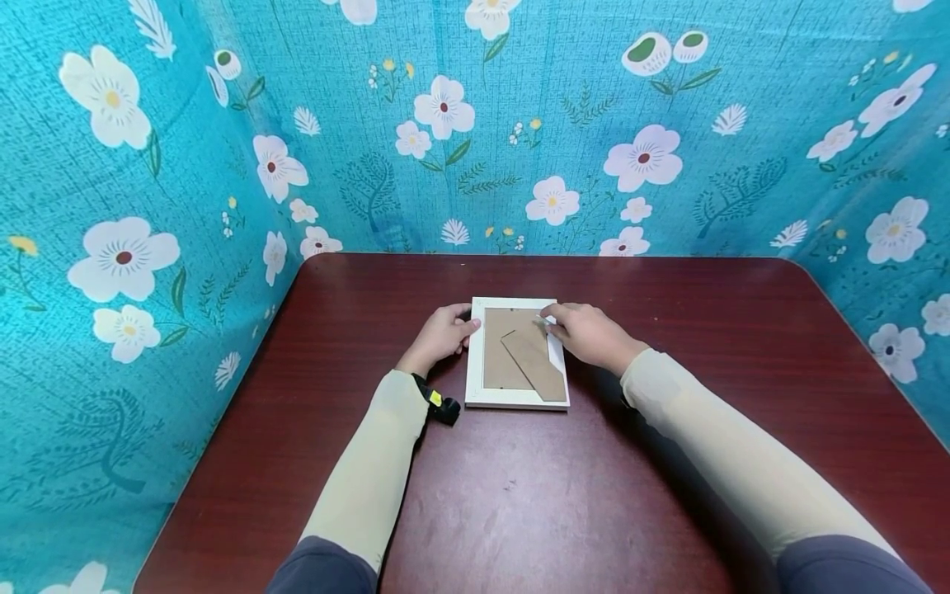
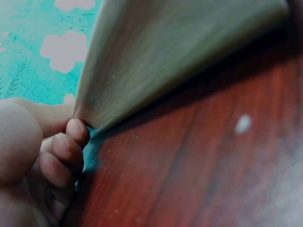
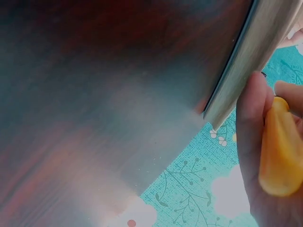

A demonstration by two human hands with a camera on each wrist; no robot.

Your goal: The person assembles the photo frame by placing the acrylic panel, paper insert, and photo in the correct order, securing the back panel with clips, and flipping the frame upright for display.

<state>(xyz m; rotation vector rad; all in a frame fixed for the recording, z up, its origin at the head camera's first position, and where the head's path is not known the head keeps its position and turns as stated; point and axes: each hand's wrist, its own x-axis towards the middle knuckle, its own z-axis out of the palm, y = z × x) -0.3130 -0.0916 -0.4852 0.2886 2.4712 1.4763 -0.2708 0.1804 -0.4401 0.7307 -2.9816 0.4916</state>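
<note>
A white picture frame [image 1: 476, 363] stands face down at the middle of the table, its brown backing board [image 1: 497, 363] and angled easel leg [image 1: 545, 375] on top. My left hand [image 1: 443, 332] pinches its left edge, thumb above and fingers below. In the left wrist view the curled fingers of that hand [image 2: 47, 146] meet a corner of the frame [image 2: 165, 52]. My right hand [image 1: 590, 332] is at the upper right of the frame. In the right wrist view that hand [image 3: 255, 142] grips a yellow-handled tool [image 3: 280, 151] beside the frame's edge [image 3: 246, 71]; the tool's tip is hidden there.
The dark red wooden table [image 1: 334, 330] has rounded far corners. A blue curtain [image 1: 475, 198] with white flowers hangs behind it and along both sides. A black strap with a small camera [image 1: 445, 410] sits on my left wrist.
</note>
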